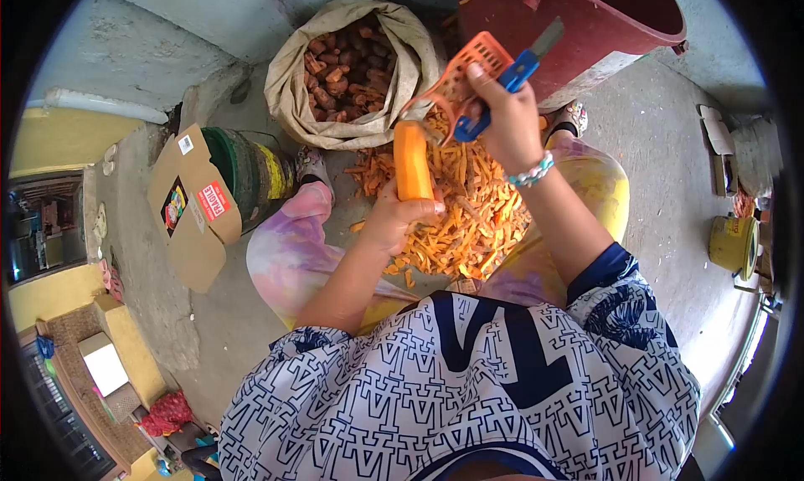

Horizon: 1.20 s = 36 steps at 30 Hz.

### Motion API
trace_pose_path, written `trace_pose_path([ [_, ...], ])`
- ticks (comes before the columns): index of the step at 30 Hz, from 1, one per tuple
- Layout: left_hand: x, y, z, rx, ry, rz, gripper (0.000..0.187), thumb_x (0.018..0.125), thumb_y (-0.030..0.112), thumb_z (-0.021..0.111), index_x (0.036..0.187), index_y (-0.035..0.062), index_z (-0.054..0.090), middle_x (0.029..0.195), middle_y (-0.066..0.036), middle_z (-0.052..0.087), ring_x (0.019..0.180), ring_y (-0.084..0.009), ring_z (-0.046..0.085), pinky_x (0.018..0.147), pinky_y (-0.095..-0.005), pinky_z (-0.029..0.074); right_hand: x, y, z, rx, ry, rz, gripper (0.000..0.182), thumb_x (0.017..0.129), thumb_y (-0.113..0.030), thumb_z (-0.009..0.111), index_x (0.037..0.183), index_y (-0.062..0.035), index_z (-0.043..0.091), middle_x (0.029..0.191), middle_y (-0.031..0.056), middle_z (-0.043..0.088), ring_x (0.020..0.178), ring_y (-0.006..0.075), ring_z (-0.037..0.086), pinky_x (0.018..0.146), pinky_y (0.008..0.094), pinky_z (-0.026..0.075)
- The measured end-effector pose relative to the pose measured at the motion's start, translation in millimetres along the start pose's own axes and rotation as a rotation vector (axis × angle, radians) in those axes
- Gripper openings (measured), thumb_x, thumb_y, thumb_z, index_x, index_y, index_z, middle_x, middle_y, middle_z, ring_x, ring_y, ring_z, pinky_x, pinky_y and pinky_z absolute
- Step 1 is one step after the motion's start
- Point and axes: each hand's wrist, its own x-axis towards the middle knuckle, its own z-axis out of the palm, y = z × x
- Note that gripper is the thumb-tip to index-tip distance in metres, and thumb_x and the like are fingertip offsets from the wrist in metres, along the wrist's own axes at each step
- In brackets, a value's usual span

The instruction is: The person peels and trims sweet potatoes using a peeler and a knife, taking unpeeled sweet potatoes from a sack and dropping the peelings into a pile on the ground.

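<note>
My left hand [404,216] is wrapped round the lower end of a peeled orange root [411,159], held upright over a pile of orange peelings [481,221]. In my right hand [507,121] are an orange slotted peeler [479,62] and a blue-handled knife [521,69], whose blade points up and away. The peeler's head is close to the top of the root; whether they touch I cannot tell. Beyond my hands stands an open cloth sack [285,87] holding several unpeeled roots [339,75].
A red tub [578,29] stands behind my right hand. To the left, a cardboard piece [188,205] leans on a green bucket [264,175]. My feet flank the peelings. A yellow bucket [733,244] is at the far right.
</note>
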Motion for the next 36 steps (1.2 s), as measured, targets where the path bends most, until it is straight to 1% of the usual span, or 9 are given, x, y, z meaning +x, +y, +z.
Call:
trace_pose_path([
  [5, -1, -3, 4, -0.014, -0.018, 0.028, 0.036, 0.065, 0.001, 0.069, 0.095, 0.0061, 0.05, 0.08, -0.004, 0.055, 0.073, -0.0135, 0.054, 0.067, -0.0271, 0.043, 25, 11, -20, -0.071, 0.276, -0.108, 0.007, 0.082, -0.007, 0.064, 0.08, -0.0039, 0.059, 0.069, 0.0038, 0.061, 0.048, 0.007, 0.048, 0.044, 0.0199, 0.039],
  [11, 6, 2, 5, 0.412, 0.101, 0.355, 0.025, 0.066, 0.0, 0.066, 0.087, 0.0037, 0.054, 0.073, -0.001, 0.057, 0.066, -0.0087, 0.055, 0.061, -0.024, 0.046, -27, -18, 22, 0.103, 0.062, 0.238, 0.008, 0.083, -0.008, 0.061, 0.077, -0.0048, 0.057, 0.064, 0.0016, 0.055, 0.047, 0.0088, 0.046, 0.043, 0.0217, 0.037],
  [15, 6, 5, 1, 0.497, 0.195, 0.518, 0.024, 0.066, 0.0, 0.065, 0.088, 0.0022, 0.055, 0.072, 0.0, 0.056, 0.065, -0.008, 0.054, 0.062, -0.0234, 0.045, 14, 4, -11, 0.054, 0.331, 0.226, 0.008, 0.083, -0.008, 0.061, 0.077, -0.005, 0.056, 0.066, 0.002, 0.056, 0.048, 0.0093, 0.045, 0.043, 0.0217, 0.037],
  [18, 9, 0, -7, 0.603, 0.252, 0.569, 0.026, 0.066, 0.0, 0.065, 0.09, 0.0013, 0.056, 0.075, -0.001, 0.057, 0.067, -0.0089, 0.054, 0.062, -0.0241, 0.044, -17, -16, 12, 0.08, 0.204, 0.221, 0.006, 0.083, -0.007, 0.061, 0.079, -0.0049, 0.057, 0.066, 0.0017, 0.055, 0.049, 0.0093, 0.045, 0.044, 0.0223, 0.037],
  [23, 4, 4, 2, 0.344, 0.076, 0.658, 0.025, 0.068, -0.004, 0.065, 0.089, 0.003, 0.053, 0.077, -0.003, 0.057, 0.069, -0.0093, 0.055, 0.061, -0.0228, 0.046, 4, 28, -17, 0.055, 0.293, 0.285, 0.004, 0.083, -0.007, 0.061, 0.082, -0.0052, 0.057, 0.068, 0.0019, 0.056, 0.051, 0.0094, 0.047, 0.044, 0.0227, 0.037],
  [26, 1, 9, 3, 0.11, -0.026, 0.515, 0.031, 0.067, -0.004, 0.065, 0.093, 0.0047, 0.05, 0.08, -0.005, 0.057, 0.072, -0.0127, 0.057, 0.063, -0.0253, 0.046, 0, 1, -5, 0.155, 0.225, 0.238, 0.003, 0.084, -0.007, 0.059, 0.084, -0.0057, 0.057, 0.071, 0.0026, 0.057, 0.053, 0.0091, 0.047, 0.046, 0.0231, 0.037],
  [28, 1, 12, -2, -0.139, -0.287, 0.218, 0.041, 0.067, 0.003, 0.064, 0.1, 0.0082, 0.041, 0.081, -0.006, 0.052, 0.076, -0.0182, 0.055, 0.069, -0.0312, 0.044, -7, -14, 8, 0.21, 0.076, 0.121, 0.004, 0.086, -0.009, 0.059, 0.085, -0.0058, 0.057, 0.073, 0.002, 0.057, 0.055, 0.0085, 0.047, 0.049, 0.0237, 0.038],
  [35, 1, 10, 9, -0.51, -0.515, -0.006, 0.045, 0.066, 0.01, 0.065, 0.102, 0.0077, 0.038, 0.079, -0.008, 0.053, 0.066, -0.0203, 0.057, 0.063, -0.0319, 0.043, -8, -15, 17, -0.138, -0.241, -0.073, 0.01, 0.085, -0.013, 0.062, 0.087, -0.0045, 0.058, 0.077, 0.0021, 0.061, 0.054, 0.0081, 0.051, 0.048, 0.0219, 0.039],
  [36, 1, 11, 8, -0.537, -0.594, -0.049, 0.045, 0.066, 0.01, 0.064, 0.102, 0.0077, 0.038, 0.078, -0.008, 0.053, 0.064, -0.0206, 0.057, 0.062, -0.0323, 0.044, 2, -12, 15, -0.169, -0.142, -0.041, 0.01, 0.084, -0.012, 0.063, 0.085, -0.0034, 0.058, 0.076, 0.0026, 0.062, 0.052, 0.0078, 0.051, 0.047, 0.0216, 0.04],
])
